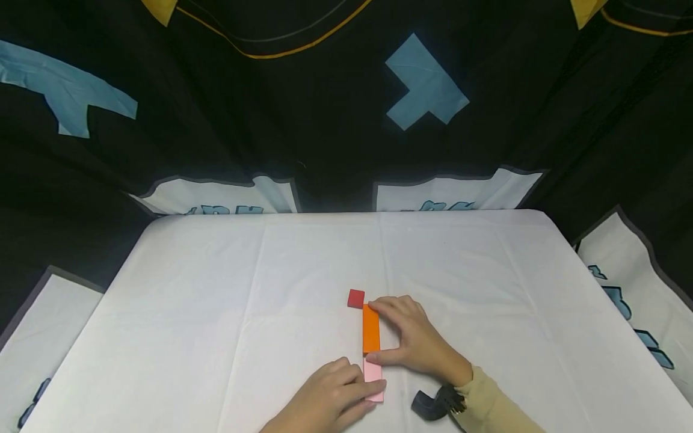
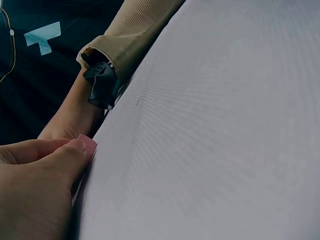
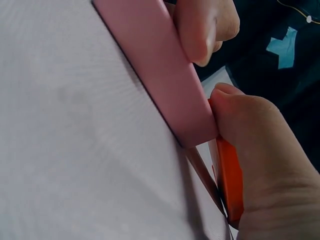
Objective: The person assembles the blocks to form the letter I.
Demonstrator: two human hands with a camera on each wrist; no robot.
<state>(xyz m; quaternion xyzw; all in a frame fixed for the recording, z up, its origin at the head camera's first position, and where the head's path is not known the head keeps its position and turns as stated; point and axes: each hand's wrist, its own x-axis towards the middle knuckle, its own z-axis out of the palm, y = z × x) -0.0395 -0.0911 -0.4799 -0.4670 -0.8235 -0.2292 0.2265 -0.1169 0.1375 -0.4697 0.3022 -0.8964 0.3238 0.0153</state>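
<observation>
On the white table, an orange rectangular block (image 1: pixel 370 329) lies lengthwise away from me. My right hand (image 1: pixel 419 341) holds it by its ends, thumb at the near end and fingertips at the far one. A pink block (image 1: pixel 373 371) lies in line just before it, its far end by the right thumb. My left hand (image 1: pixel 330 394) pinches this pink block, one finger across its top; the left wrist view shows thumb and finger on the pink end (image 2: pixel 90 145). Beyond the orange block's far left corner sits a small red block (image 1: pixel 355 299), which neither hand touches.
The white-covered table (image 1: pixel 178 313) has a rounded far edge. Behind it hangs a black cloth (image 1: pixel 325 132) with blue and yellow shapes. A black wrist device (image 1: pixel 433 404) sticks out from the beige right sleeve (image 1: pixel 495 403) near the tabletop.
</observation>
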